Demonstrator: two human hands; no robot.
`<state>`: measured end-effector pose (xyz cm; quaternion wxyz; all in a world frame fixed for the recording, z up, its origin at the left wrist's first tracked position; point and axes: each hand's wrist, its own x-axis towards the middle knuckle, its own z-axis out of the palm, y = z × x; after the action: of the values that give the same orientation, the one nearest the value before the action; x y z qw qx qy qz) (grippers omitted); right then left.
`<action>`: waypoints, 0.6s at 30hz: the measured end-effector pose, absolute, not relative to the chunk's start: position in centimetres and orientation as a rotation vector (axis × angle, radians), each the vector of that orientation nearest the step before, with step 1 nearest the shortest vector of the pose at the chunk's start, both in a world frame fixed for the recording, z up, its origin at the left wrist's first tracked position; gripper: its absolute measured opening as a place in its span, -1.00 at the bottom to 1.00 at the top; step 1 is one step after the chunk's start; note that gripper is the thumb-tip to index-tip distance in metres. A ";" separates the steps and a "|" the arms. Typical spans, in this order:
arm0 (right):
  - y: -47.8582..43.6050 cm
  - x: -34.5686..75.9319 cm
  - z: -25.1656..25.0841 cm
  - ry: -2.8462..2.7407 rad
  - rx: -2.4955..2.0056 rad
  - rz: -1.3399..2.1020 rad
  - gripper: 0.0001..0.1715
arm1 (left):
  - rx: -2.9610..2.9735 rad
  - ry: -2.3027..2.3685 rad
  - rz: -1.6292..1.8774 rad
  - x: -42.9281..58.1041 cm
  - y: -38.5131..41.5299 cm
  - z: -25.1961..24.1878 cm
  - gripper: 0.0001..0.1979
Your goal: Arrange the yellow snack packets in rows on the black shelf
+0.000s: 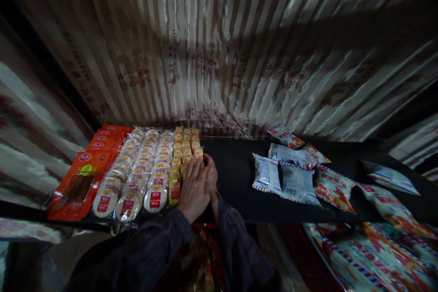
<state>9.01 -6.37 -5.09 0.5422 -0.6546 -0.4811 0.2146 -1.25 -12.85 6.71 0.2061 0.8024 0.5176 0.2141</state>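
Note:
My left hand [193, 189] lies flat, fingers stretched out, on the near end of a row of small yellow snack packs [183, 148] on a black table [236, 178]. My right hand [212, 178] presses edge-on against the right side of that row, close beside the left hand, fingers straight. To the left run rows of round wrapped cakes with red labels [143, 173]. Farther left stand orange packets [82, 182] in an overlapping line. Neither hand holds anything.
Several loose white, blue and red snack bags [287, 178] lie scattered on the right half of the table. More such bags [372, 251] are heaped below the table's front right edge. A striped patterned curtain [219, 50] hangs behind.

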 end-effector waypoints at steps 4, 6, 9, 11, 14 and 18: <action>-5.7 8.9 -3.9 -1.227 -1.651 0.405 -0.50 | 2.454 1.530 0.503 -3.5 -12.0 6.8 -0.45; -5.7 8.8 -3.6 -1.265 -1.681 0.356 -0.48 | 2.512 1.545 0.467 -4.2 -11.5 6.1 -0.45; -5.7 8.8 -3.6 -1.298 -1.698 0.325 -0.47 | 2.541 1.551 0.412 -4.8 -11.1 5.0 -0.43; -5.7 8.9 -3.7 -1.311 -1.701 0.319 -0.46 | 2.545 1.546 0.389 -5.1 -10.9 4.5 -0.43; -5.7 9.3 -3.9 -1.318 -1.680 0.352 -0.42 | 2.573 1.519 0.418 -5.3 -10.6 4.0 -0.45; -5.5 10.3 -4.0 -1.269 -1.651 0.455 -0.34 | 2.599 1.459 0.478 -5.7 -10.5 4.0 -0.46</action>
<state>10.29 -5.50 -3.97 0.4840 -0.6779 -0.5209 0.1869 -5.68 -10.47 4.00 0.0616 0.8593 0.4825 0.1581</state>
